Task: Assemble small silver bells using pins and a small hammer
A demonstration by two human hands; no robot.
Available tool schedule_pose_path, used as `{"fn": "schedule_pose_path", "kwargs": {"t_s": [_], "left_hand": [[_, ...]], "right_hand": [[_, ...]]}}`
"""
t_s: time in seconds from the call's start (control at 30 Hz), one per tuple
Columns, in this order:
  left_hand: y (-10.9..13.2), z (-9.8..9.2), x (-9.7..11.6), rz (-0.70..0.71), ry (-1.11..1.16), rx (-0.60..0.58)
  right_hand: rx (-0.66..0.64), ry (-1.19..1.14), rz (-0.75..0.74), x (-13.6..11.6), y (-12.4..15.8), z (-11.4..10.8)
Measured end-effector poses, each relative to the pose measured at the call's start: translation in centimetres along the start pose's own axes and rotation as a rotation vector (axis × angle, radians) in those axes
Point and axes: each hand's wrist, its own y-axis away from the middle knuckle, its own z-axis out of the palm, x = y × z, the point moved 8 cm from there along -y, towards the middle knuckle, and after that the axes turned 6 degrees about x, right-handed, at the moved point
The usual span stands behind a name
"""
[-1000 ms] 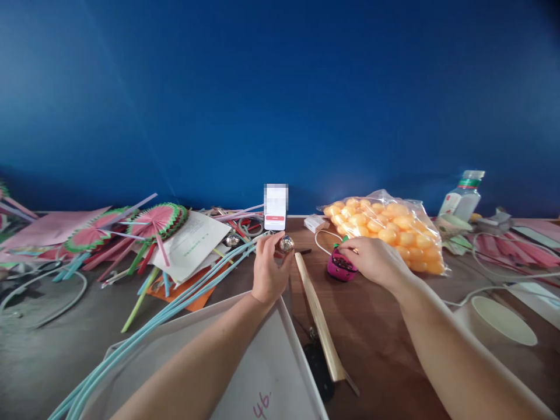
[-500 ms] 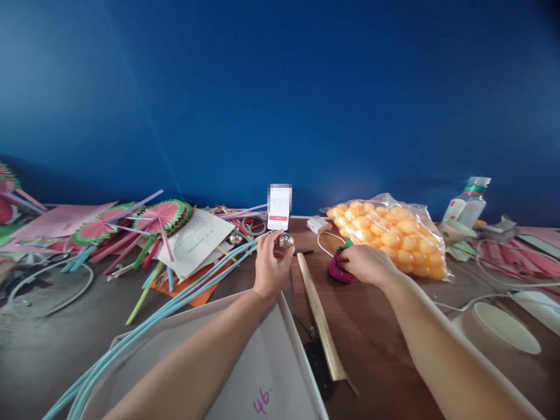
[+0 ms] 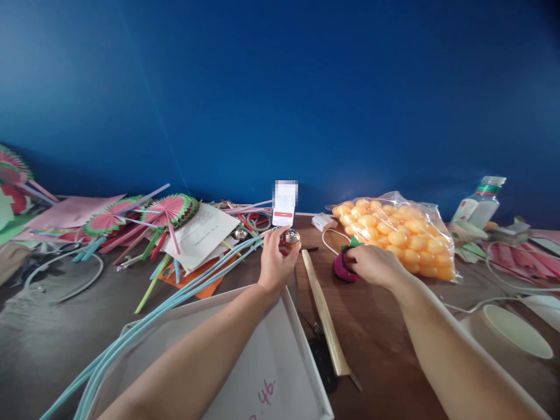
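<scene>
My left hand (image 3: 279, 259) is curled around a shiny round metallic ball (image 3: 291, 235), thumb and fingers at its sides. To the right, my right hand (image 3: 376, 262) grips a small dark purple soft object (image 3: 342, 269) with a green leafy top (image 3: 355, 242), low over the brown table. My right fingertips are partly hidden behind it. Between the hands lies a pale wooden strip (image 3: 324, 312). Beneath my left forearm is a white box (image 3: 280, 361) with handwriting on it, and a bundle of light blue tubes (image 3: 188, 289) crosses its left side.
Behind my left hand a phone (image 3: 284, 204) stands upright. A clear bag of orange balls (image 3: 406, 233) lies at the back right, near a bottle (image 3: 480, 204). Paper fans (image 3: 168, 213) and papers lie at left. Another person's hand (image 3: 11, 259) shows at the left edge.
The whole view has shifted slightly, so things appear a little further right. Both hands keep their holds. The other person's hand shows more at the left edge.
</scene>
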Motion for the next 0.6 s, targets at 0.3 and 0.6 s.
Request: {"fn": "schedule_pose_path", "kwargs": {"t_s": [0.3,0.6], "left_hand": [[0.1,0.0,0.0,0.001,-0.007,-0.001],[0.0,-0.2,0.0,-0.008,-0.006,0.008]], "right_hand": [[0.163,-0.264,0.005,0.8,-0.5,-0.1],[0.321,-0.742,0.050,1.6,-0.6,-1.7]]}}
